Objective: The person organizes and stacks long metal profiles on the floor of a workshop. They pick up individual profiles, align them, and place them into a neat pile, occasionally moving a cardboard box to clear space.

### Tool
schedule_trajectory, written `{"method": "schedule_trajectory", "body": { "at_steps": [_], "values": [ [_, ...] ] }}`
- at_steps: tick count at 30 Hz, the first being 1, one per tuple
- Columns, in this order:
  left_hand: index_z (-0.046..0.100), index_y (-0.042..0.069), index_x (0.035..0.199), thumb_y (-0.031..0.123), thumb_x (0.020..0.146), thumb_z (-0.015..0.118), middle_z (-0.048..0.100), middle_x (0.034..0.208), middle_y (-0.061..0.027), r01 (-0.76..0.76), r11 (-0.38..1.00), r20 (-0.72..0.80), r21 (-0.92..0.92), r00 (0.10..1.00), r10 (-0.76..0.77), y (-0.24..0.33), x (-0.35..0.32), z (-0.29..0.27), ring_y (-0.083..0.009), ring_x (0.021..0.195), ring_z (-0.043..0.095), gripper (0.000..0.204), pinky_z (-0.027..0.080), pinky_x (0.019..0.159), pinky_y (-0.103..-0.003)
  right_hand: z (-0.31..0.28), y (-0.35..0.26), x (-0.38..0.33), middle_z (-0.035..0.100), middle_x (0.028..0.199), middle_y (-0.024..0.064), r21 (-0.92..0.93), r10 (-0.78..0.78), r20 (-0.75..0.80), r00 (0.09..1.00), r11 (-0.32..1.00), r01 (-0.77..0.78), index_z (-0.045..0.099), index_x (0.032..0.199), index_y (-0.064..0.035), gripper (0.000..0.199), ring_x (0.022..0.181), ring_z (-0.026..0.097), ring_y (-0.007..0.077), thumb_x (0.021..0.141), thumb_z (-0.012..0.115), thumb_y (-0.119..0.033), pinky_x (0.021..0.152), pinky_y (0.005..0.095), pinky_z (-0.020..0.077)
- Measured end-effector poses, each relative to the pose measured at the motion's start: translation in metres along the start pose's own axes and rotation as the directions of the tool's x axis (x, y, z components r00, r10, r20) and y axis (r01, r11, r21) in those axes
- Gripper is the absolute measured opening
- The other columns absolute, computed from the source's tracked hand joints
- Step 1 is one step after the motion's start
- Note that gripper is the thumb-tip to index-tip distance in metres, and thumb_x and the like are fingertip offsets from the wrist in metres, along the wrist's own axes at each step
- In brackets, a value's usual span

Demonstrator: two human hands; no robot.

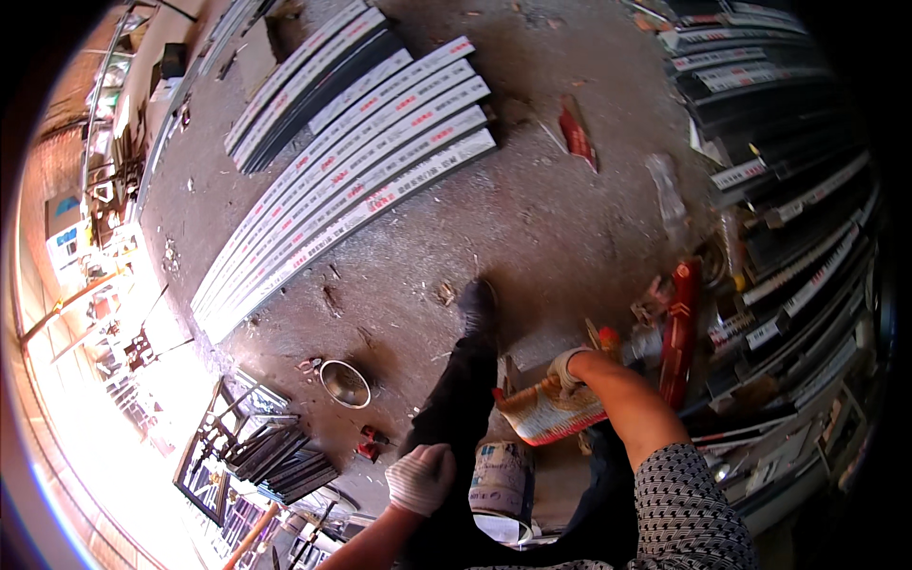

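My left hand [421,478], in a pale striped glove, is curled closed beside my dark-trousered left leg, with nothing seen in it. On the right, my gloved right hand [568,368] is closed at the upper edge of a printed bag [551,416] with red and orange trim. Its fingertips are mostly hidden. Below the bag, between my legs, stands a white and purple printed bucket [502,475]. A long red tube-shaped package [680,328] lies just right of my right forearm.
Long white-wrapped bars [351,180] lie in rows at the upper left. More dark and white bars [807,218] are stacked along the right. A metal bowl [345,384], a red and black power tool [371,443], dark frames [275,461] and a red wrapper [576,133] rest on the floor.
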State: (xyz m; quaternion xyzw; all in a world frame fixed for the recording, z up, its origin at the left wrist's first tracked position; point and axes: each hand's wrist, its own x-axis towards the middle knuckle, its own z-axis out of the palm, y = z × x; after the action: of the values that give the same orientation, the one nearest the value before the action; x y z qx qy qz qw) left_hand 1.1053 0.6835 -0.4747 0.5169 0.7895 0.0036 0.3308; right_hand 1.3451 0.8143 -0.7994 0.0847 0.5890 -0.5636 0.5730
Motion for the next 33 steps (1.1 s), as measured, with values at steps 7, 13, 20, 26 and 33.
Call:
{"method": "schedule_trajectory", "body": {
  "at_steps": [7,13,20,26,33],
  "values": [
    [0.072,0.012,0.103,0.008,0.085,0.076,0.072,0.083,-0.0111,0.018,0.99,-0.016,-0.141,1.0,-0.02,-0.023,0.014,-0.02,-0.0338,0.068,0.07,0.018,0.056,0.059,-0.043,-0.043,-0.029,0.041,0.066,0.144,0.0053,-0.245,0.165,-0.004,0.986,0.956,-0.161,0.06,0.147,-0.019,0.075,0.129,0.065,0.0296,0.08,0.089,-0.038,0.104,0.0488,0.0521],
    [0.071,0.012,0.1,0.01,0.087,0.075,0.071,0.082,-0.0119,0.011,0.957,-0.01,-0.289,1.0,-0.014,-0.036,0.036,-0.041,-0.0358,0.069,0.07,0.014,0.056,0.059,-0.045,-0.021,-0.075,-0.011,0.073,0.124,0.0124,-0.375,0.046,-0.414,0.909,0.901,-0.217,0.07,0.125,-0.0166,0.039,0.119,0.069,0.0284,0.091,0.07,-0.037,0.106,0.0525,0.0476],
    [0.071,0.012,0.095,0.023,0.093,0.069,0.07,0.085,-0.013,0.122,0.909,0.113,-0.398,0.99,-0.083,-0.04,0.059,-0.05,-0.0375,0.08,0.071,0.011,0.057,0.069,-0.048,0.014,-0.125,-0.11,0.073,0.122,0.0199,-0.234,0.117,-0.66,0.742,0.907,-0.352,0.064,0.134,-0.0105,0.047,0.114,0.07,0.0332,0.095,0.06,-0.038,0.107,0.0555,0.0454],
    [0.074,0.011,0.105,0.025,0.095,0.067,0.074,0.099,-0.0187,0.278,0.711,0.137,-0.646,0.958,-0.251,-0.042,0.049,-0.057,-0.0395,0.092,0.071,0.019,0.058,0.082,-0.045,-0.007,-0.225,-0.203,0.074,0.114,0.0202,0.121,0.352,-0.407,0.843,0.935,-0.332,0.072,0.121,-0.0097,0.039,0.11,0.07,0.0393,0.096,0.062,-0.038,0.095,0.0467,0.0555],
    [0.073,0.007,0.108,0.026,0.096,0.065,0.075,0.098,-0.0208,0.54,0.508,0.286,-0.671,0.821,-0.495,-0.076,0.009,-0.084,-0.0374,0.091,0.073,0.024,0.058,0.084,-0.042,-0.017,-0.27,-0.225,0.074,0.113,0.0218,0.012,0.229,-0.436,0.87,0.969,-0.249,0.073,0.117,-0.0087,0.037,0.107,0.07,0.0406,0.097,0.061,-0.037,0.092,0.0482,0.055]
  ]
}}
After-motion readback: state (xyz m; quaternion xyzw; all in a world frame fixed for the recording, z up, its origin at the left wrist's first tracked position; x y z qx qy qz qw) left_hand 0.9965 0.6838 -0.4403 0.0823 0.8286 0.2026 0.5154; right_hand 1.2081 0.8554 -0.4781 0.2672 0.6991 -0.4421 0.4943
